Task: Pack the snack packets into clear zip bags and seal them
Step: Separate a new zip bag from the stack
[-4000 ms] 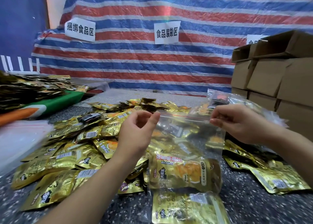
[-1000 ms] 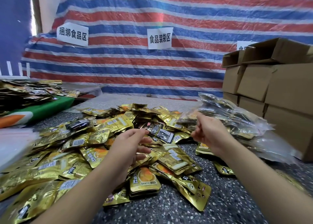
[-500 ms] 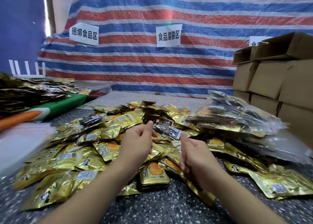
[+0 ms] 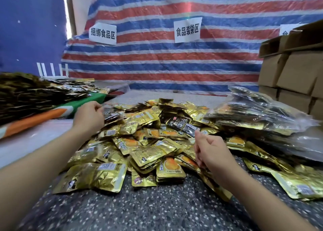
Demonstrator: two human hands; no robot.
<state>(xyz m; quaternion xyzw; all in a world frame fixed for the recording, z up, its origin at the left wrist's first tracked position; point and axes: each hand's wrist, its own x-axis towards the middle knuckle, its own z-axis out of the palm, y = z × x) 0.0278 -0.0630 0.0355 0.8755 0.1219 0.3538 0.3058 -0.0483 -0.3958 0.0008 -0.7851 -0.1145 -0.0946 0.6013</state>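
Gold foil snack packets (image 4: pixel 148 143) lie heaped across my speckled table (image 4: pixel 157 211), filled clear zip bags (image 4: pixel 258 115) stacked right; they look light, crinkly and slippery, best pinched at a flat sealed edge, while my left hand (image 4: pixel 89 117) reaches far left, fingers curled, hold unclear, and my right hand (image 4: pixel 211 154) hovers loosely curled, empty

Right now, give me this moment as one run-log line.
phase: between bags | left hand: over far-left packets, grip unclear | right hand: empty, above packets | filled bags: stacked right
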